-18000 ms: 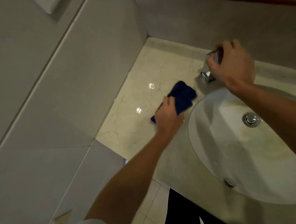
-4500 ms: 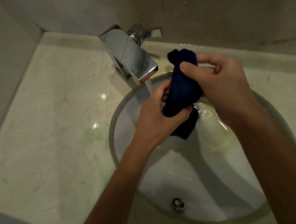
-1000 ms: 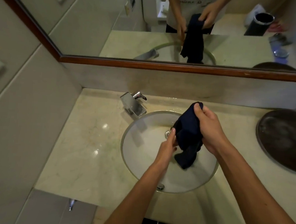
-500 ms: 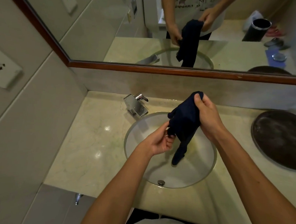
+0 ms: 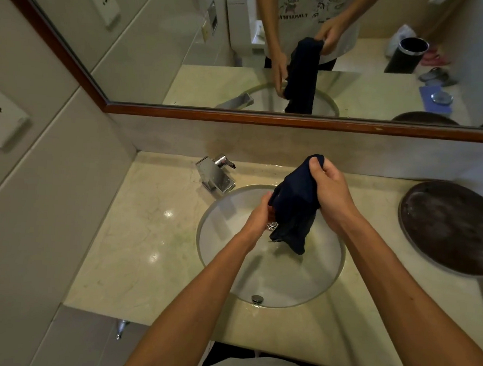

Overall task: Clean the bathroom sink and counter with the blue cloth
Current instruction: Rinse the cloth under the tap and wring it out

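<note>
The dark blue cloth point(image 5: 295, 206) hangs bunched above the round white sink point(image 5: 224, 255). My right hand point(image 5: 332, 197) pinches its top end, held high near the back of the basin. My left hand point(image 5: 258, 217) grips the cloth's lower left side over the basin. The cloth's tail dangles toward the middle of the bowl and covers most of the drain. The pale marble counter point(image 5: 146, 233) surrounds the sink.
A chrome faucet point(image 5: 215, 175) stands at the sink's back left, no water running. A round dark tray point(image 5: 452, 227) lies on the counter at the right. A wood-framed mirror point(image 5: 270, 57) runs along the back wall. A tiled wall with a socket point(image 5: 1, 120) closes the left side.
Both hands keep hold of the cloth over the basin. My left hand has shifted its grip from the cloth's edge onto its lower side, and the cloth hangs wider.
</note>
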Demonstrator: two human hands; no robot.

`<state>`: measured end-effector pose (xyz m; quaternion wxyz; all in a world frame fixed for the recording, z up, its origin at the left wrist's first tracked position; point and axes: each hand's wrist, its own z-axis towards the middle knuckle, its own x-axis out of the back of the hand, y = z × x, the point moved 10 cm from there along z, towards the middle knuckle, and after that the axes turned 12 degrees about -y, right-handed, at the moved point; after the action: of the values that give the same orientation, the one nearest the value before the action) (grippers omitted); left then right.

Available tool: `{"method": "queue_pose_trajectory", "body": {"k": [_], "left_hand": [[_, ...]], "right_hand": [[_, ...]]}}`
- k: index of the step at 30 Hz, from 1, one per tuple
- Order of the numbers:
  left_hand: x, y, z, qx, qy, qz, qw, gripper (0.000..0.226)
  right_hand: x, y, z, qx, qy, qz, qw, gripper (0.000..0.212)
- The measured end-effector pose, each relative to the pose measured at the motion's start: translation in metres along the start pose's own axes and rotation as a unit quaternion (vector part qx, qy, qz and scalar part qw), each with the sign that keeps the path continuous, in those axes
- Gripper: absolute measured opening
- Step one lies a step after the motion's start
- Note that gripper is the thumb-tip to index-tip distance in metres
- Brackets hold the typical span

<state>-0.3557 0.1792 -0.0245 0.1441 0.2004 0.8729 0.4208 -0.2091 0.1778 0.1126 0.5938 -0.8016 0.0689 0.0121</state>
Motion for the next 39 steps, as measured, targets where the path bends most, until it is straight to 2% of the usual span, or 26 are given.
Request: {"method": "queue_pose_trajectory", "body": {"k": [4, 8, 12, 16, 18, 20, 22, 24, 26, 27, 32, 36, 39], "left_hand": [[-0.005, -0.018, 0.012, 0.002, -0.012, -0.135, 0.991, 0.063], [-0.011, -0.026, 0.014, -0.006, -0.022, -0.201, 0.979, 0.043], [-0.014, -0.036, 0.012, -0.006, -0.028, -0.316, 0.948, 0.031], [-0.023, -0.036, 0.010, 0.019, -0.050, -0.245, 0.968, 0.030], [-0.035, -0.032, 0.018, 0.007, -0.082, -0.211, 0.974, 0.042], [-0.041, -0.048, 0.037, 0.034, -0.097, -0.199, 0.975, 0.051], [-0.041, -0.038, 0.024, 0.051, -0.100, -0.179, 0.977, 0.046], [-0.049, -0.025, 0.010, 0.063, -0.146, -0.206, 0.966, 0.045], [-0.049, -0.011, 0.008, 0.026, -0.178, -0.254, 0.950, 0.033], [-0.047, -0.002, 0.005, 0.006, -0.186, -0.278, 0.942, 0.026], [-0.009, 0.025, -0.011, -0.084, -0.183, -0.367, 0.908, 0.025], [0.002, 0.045, -0.028, -0.112, -0.245, -0.282, 0.921, 0.041], [0.009, 0.044, -0.029, -0.109, -0.204, -0.149, 0.961, 0.045]], "right_hand": [[-0.002, -0.011, -0.001, 0.013, -0.006, 0.028, 0.999, 0.024], [-0.009, -0.014, -0.003, 0.000, -0.025, 0.090, 0.996, 0.024], [-0.018, -0.016, -0.006, -0.016, -0.043, 0.145, 0.988, 0.023], [-0.024, -0.019, -0.009, -0.035, -0.058, 0.181, 0.981, 0.023], [-0.025, -0.019, -0.009, -0.042, -0.063, 0.185, 0.980, 0.024], [-0.026, -0.019, -0.009, -0.047, -0.069, 0.183, 0.980, 0.025], [-0.026, -0.019, -0.009, -0.051, -0.076, 0.184, 0.979, 0.030], [-0.026, -0.019, -0.009, -0.055, -0.079, 0.190, 0.977, 0.034], [-0.024, -0.021, -0.008, -0.054, -0.078, 0.185, 0.978, 0.034], [-0.021, -0.022, -0.007, -0.049, -0.077, 0.179, 0.980, 0.031], [0.002, -0.023, -0.002, -0.045, -0.041, 0.120, 0.991, 0.020], [0.017, -0.002, 0.006, -0.072, -0.008, 0.096, 0.993, 0.020], [0.024, 0.019, 0.013, -0.100, 0.005, 0.073, 0.992, 0.022]]}}
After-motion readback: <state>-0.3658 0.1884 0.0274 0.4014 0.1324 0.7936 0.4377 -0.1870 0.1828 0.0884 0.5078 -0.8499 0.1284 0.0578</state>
